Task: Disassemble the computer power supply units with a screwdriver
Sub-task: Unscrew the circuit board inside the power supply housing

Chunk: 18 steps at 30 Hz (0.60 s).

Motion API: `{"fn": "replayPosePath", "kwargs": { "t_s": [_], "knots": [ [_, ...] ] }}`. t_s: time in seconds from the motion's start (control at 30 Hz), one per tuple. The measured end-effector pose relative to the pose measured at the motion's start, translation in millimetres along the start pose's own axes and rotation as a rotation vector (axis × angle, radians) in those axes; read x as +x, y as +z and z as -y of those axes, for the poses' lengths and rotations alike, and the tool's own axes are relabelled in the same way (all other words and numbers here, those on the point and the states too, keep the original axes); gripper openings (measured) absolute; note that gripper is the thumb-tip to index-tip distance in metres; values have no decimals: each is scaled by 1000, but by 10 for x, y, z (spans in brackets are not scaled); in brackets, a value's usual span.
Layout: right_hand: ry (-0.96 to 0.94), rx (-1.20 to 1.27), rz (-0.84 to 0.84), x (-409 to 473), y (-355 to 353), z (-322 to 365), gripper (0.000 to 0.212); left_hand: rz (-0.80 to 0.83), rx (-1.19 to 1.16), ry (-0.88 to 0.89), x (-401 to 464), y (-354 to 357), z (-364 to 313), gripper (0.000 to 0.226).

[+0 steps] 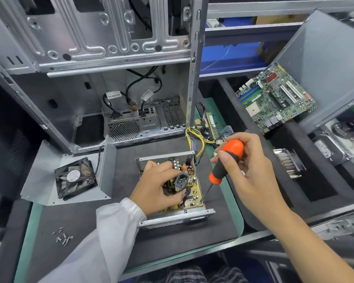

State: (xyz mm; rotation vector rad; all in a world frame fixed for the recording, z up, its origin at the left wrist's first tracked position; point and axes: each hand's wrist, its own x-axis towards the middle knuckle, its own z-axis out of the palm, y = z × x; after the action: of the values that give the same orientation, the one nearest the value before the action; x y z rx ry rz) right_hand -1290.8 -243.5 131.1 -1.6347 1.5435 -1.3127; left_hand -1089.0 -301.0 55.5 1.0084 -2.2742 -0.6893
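Note:
An opened power supply unit (192,216) lies on the dark mat, its circuit board exposed. My left hand (154,187) reaches into it, fingers curled over the board around the loose black power socket (180,181). My right hand (251,168) grips an orange-and-black screwdriver (226,162). Its thin shaft slants down to the board's near right corner (201,200). The unit's removed cover (70,174) lies to the left with a black fan (75,178) on it. Yellow and black wires (194,137) run out of the unit's far side.
An empty computer case (110,58) stands open behind the unit. Several loose screws (62,236) lie on the mat at the front left. A green motherboard (276,99) leans at the right, with a heatsink (288,163) and a drive (331,148) in trays.

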Motion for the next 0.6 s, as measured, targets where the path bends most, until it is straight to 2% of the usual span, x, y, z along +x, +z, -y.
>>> {"fn": "replayPosePath", "kwargs": {
  "t_s": [0.43,0.6],
  "knots": [
    [12,-7,22,-18,-8,-10,23,37,9,7,9,-7,9,24],
    [-93,-171,78,9,-16,47,24,49,20,3,12,-13,20,26]
  ]
}}
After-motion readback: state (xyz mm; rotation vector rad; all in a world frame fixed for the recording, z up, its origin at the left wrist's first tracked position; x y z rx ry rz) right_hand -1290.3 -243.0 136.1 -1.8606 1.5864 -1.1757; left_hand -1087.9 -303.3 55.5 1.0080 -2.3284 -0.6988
